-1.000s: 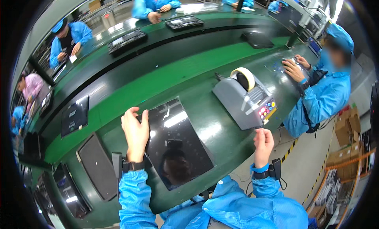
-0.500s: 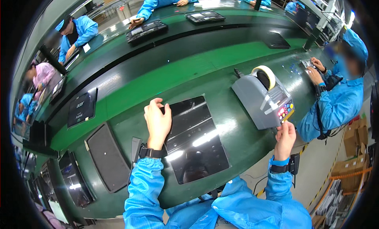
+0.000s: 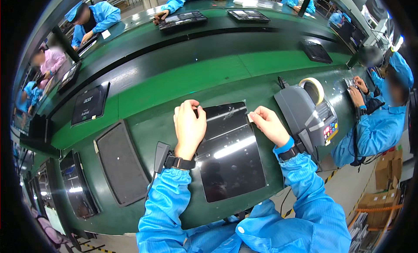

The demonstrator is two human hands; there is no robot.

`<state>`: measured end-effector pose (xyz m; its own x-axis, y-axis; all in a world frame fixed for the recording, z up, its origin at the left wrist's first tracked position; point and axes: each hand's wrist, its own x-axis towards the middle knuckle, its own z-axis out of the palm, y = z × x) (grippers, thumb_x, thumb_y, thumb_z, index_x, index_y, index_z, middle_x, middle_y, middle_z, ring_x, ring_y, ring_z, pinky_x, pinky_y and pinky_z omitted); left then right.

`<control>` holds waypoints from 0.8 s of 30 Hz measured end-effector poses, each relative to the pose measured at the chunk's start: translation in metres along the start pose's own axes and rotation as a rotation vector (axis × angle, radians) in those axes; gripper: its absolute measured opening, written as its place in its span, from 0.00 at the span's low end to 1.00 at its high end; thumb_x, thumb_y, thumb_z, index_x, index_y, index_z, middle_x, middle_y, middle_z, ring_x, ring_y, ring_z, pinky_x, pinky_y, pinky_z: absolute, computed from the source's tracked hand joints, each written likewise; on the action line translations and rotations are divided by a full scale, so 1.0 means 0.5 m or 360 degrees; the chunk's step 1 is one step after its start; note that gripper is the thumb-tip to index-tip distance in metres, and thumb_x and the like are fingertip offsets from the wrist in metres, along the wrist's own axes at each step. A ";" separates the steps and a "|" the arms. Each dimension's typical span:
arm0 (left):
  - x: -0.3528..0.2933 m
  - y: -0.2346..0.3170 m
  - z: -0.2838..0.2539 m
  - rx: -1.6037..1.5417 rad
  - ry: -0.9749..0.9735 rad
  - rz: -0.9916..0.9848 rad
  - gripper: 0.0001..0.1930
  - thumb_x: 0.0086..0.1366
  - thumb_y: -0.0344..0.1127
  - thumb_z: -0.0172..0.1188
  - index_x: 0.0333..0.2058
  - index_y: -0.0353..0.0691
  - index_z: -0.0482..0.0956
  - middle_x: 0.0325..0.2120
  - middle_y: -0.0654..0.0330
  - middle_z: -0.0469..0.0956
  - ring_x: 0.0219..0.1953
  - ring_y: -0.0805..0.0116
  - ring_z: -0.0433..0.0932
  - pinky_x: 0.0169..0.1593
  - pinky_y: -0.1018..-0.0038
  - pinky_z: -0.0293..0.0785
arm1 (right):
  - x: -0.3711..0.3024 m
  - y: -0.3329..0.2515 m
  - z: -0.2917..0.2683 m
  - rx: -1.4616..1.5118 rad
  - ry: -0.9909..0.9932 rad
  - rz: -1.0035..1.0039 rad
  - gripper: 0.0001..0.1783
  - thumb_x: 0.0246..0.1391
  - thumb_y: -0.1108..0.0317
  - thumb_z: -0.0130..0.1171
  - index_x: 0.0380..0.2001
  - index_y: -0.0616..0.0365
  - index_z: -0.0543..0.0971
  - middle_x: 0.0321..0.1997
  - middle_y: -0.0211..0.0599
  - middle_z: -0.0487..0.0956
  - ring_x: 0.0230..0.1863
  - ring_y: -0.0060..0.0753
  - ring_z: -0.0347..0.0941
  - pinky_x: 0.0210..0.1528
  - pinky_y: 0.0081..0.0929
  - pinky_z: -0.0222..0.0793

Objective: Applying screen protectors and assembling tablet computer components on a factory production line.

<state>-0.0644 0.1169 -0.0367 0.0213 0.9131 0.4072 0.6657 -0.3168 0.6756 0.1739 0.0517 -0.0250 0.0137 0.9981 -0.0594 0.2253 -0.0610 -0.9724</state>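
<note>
A glossy black tablet screen panel [image 3: 230,157] lies flat on the green bench in front of me. My left hand [image 3: 190,129] is at its far left corner, fingers curled and thumb close to the forefinger; whatever lies between them is hidden. Beside the panel's far right edge, my right hand [image 3: 270,124] pinches a small pale piece of tape [image 3: 250,118] between thumb and forefinger. A grey tape dispenser [image 3: 300,109], with a roll of tape [image 3: 320,89] on top and coloured buttons in front, stands to the right of that hand.
Left of the panel lies a dark padded tray [image 3: 119,161], with more black panels [image 3: 77,185] beyond. A tablet [image 3: 90,104] sits on the green strip farther back. Opened devices [image 3: 183,20] rest across the line near co-workers. Another co-worker [image 3: 379,122] sits at the right.
My right hand has come left from the dispenser's front to the panel's far right edge, with tape in its fingers. My left hand stays by the far left corner. The view has shifted slightly.
</note>
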 end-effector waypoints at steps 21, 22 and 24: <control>-0.004 -0.014 -0.002 0.0023 0.0051 0.0073 0.05 0.59 0.32 0.54 0.32 0.40 0.74 0.30 0.58 0.74 0.37 0.58 0.71 0.43 0.64 0.65 | -0.028 -0.026 0.022 -0.1123 0.0864 -0.0062 0.19 0.53 0.58 0.60 0.20 0.61 0.68 0.16 0.44 0.73 0.21 0.50 0.72 0.25 0.40 0.67; -0.004 -0.011 0.000 0.0021 0.0040 0.0075 0.05 0.59 0.32 0.54 0.32 0.40 0.74 0.30 0.58 0.74 0.37 0.58 0.71 0.43 0.64 0.65 | -0.037 -0.024 0.029 -0.1241 0.0808 -0.0357 0.17 0.54 0.60 0.59 0.20 0.60 0.69 0.17 0.44 0.73 0.21 0.51 0.71 0.24 0.41 0.66; -0.004 -0.009 0.004 0.0018 0.0031 0.0075 0.05 0.59 0.32 0.54 0.32 0.40 0.74 0.30 0.58 0.74 0.37 0.58 0.71 0.43 0.64 0.66 | -0.039 -0.025 0.039 -0.1355 0.0745 -0.0654 0.15 0.55 0.61 0.58 0.21 0.59 0.69 0.19 0.43 0.72 0.21 0.51 0.71 0.24 0.42 0.65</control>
<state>-0.0661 0.1170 -0.0418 0.0385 0.8921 0.4502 0.6725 -0.3564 0.6486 0.1520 0.0332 -0.0161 0.1148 0.8536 0.5081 0.9051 0.1209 -0.4076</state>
